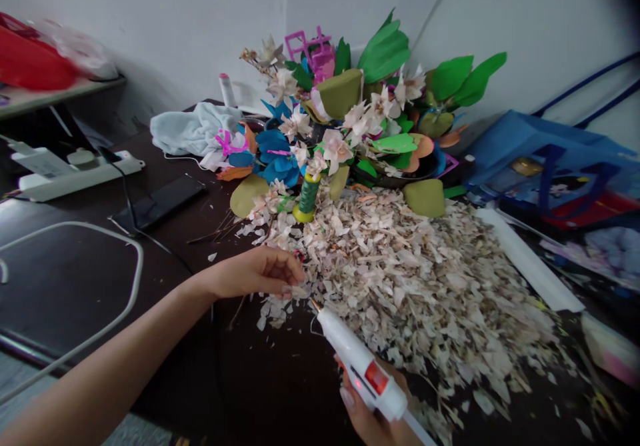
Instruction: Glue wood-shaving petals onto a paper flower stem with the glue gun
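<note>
My right hand [367, 414] is wrapped round a white hot glue gun [350, 349], whose red light glows on its side. The gun's metal tip points up and left, close to the fingertips of my left hand [267, 273]. Thumb and fingers of that left hand are pinched on a pale dried petal [300, 291], partly hidden by the fingers. A wide heap of dried petals [400, 279] covers the table to the right of both hands. Just behind my left hand stands a spool of green thread [307, 196] with yellow ends.
Artificial flowers and leaves [345, 126] crowd the back of the table. A phone [157, 204] and a power strip [80, 176] lie at the left, with cables crossing the tabletop. A grey cloth [193, 133] sits behind them. On the right is a blue bag [550, 159].
</note>
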{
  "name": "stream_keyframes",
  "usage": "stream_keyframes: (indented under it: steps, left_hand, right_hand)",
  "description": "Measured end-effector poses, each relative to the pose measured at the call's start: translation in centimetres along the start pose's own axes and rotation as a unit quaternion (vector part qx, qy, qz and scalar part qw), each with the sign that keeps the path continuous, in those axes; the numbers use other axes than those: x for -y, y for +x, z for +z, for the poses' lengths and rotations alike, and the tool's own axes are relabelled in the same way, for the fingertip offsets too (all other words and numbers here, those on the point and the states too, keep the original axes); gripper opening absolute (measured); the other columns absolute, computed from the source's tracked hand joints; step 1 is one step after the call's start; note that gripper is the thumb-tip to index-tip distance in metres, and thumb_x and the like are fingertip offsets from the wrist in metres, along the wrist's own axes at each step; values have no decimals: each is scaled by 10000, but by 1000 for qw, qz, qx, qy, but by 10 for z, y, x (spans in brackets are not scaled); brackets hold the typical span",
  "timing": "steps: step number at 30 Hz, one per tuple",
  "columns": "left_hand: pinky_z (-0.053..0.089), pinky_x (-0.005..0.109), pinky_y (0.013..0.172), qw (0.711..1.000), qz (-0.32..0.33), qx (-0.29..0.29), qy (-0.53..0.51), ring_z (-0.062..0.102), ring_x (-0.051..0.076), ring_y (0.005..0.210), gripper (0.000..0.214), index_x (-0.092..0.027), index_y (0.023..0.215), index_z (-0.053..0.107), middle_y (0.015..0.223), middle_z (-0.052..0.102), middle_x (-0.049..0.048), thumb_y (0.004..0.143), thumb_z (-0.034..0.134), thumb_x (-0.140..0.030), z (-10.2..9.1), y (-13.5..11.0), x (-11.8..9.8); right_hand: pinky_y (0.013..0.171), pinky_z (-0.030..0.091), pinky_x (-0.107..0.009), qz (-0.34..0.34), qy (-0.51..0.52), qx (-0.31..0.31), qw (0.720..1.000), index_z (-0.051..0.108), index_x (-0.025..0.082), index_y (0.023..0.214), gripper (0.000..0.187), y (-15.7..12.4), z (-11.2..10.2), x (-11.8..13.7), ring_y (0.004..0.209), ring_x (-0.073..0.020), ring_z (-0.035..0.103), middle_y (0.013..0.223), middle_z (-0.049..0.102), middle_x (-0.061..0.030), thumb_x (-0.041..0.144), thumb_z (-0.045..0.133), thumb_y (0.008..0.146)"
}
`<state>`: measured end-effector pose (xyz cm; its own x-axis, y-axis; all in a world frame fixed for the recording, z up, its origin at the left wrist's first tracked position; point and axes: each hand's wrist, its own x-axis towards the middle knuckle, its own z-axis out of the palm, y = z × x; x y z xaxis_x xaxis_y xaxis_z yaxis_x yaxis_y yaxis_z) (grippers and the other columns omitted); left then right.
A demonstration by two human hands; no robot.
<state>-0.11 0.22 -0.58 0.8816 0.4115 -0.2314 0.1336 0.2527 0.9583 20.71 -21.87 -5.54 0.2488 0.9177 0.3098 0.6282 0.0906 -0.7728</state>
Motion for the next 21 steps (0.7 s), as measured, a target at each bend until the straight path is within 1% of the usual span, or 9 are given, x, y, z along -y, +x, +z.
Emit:
stream_keyframes:
  steps: [4,6,9,12,14,16,18,20,21]
  left_hand:
    - [493,208,694,1000,-12,4,-11,623,87,733,240,-138,987,630,827,652,23,799,711,-264,-1,0,1]
    - [500,212,695,1000,-11,1,-13,626,91,733,250,-138,982,633,835,655,27,792,717,-278,-1,0,1]
    - [507,214,693,1000,-15,-8,-14,634,98,728,267,-139,972,636,831,657,27,779,729,-299,-2,-1,0]
    - [515,221,695,1000,-23,-13,-11,645,109,733,284,-143,966,632,832,661,30,769,735,-320,-3,-1,-1]
    - [517,230,697,1000,-25,-19,2,646,116,736,282,-147,962,630,832,662,31,770,730,-326,-5,-2,0]
    - [513,234,695,999,-19,-32,34,639,118,738,258,-153,954,631,831,659,29,776,716,-320,-8,-2,0]
    - [501,235,706,993,3,-57,99,630,124,767,221,-155,942,640,854,662,33,783,694,-300,-10,-2,-1]
    - [480,226,692,976,26,-98,193,614,125,769,197,-154,936,654,889,674,44,792,663,-287,-13,-2,-2]
    - [467,221,669,963,31,-123,239,604,121,744,195,-152,936,660,894,680,47,799,642,-290,-14,-2,-2]
  right_hand:
    - [682,602,-287,14,7,15,1000,654,227,909,215,-1,0,1,755,-238,710,907,713,-96,424,592,847]
    - [673,604,-274,22,-1,14,1000,643,221,941,232,0,-1,2,739,-230,709,893,703,-92,425,607,837]
    - [674,603,-263,7,-2,16,1000,610,210,1022,271,2,-1,3,730,-217,704,814,673,-65,418,598,848]
    - [662,601,-250,-8,1,36,999,597,213,915,192,5,-3,5,710,-211,700,663,615,-22,398,562,877]
    - [655,600,-248,-16,-5,40,999,583,219,860,159,5,-4,6,727,-219,700,623,597,-12,377,567,873]
    - [657,601,-256,-20,-22,34,999,578,223,879,148,4,-4,6,743,-224,698,633,607,-14,369,587,857]
    - [661,604,-267,-22,-46,35,998,575,223,910,167,4,-4,5,731,-220,689,653,611,-16,378,590,851]
    - [672,603,-289,-44,-72,36,996,562,219,907,177,8,-4,3,749,-228,681,699,616,-33,386,583,851]
    - [677,598,-300,-66,-82,37,994,550,217,900,167,12,-3,3,767,-233,677,734,621,-45,375,576,852]
